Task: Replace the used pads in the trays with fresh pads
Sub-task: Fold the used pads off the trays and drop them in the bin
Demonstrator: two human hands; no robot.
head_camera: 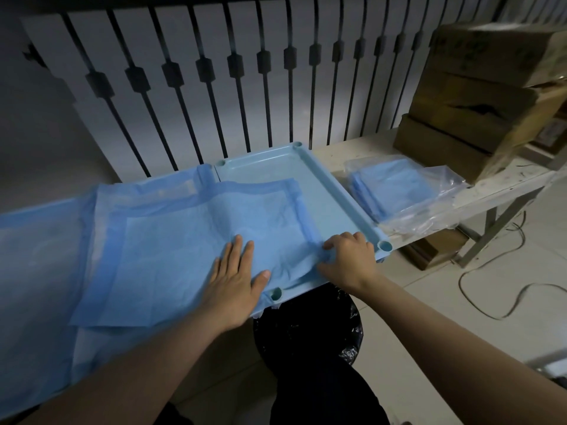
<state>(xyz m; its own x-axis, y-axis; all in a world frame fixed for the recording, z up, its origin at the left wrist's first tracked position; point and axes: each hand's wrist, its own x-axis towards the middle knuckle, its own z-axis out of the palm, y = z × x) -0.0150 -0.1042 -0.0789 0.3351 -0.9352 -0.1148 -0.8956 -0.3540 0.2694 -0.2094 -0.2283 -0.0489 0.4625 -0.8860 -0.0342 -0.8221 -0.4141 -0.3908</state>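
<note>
Below the tray's near edge: a black bin bag, mouth under the near rim.

Left hand: lies flat on the pad just inside the tray's near-left corner. Its fingers are straight and spread, pressing down and holding nothing.

Right hand: at the tray's near-right corner, fingers curled, pinching the pad's near-right corner. The sheet is bunched and creased there. This hand is the nearer one to the free corner; the left acts as an anchor.

Pad: thin blue sheet with a paler quilted middle and a darker border, with no stain I can make out. Its long axis runs left to right and slightly skewed to the tray. Only its right part sits inside the tray. The rest hangs out past the tray's left rim, over another blue sheet. The far strip and right strip of the tray floor are bare.

Judgement: the pad lies left of where it belongs, so the pinched corner needs to travel right and away, towards the right rim.

Right of the tray, on the worktop: a clear plastic pack of pads, folded and blue. Beyond the pack: stacked boxes. Behind the tray: a railing.
</note>
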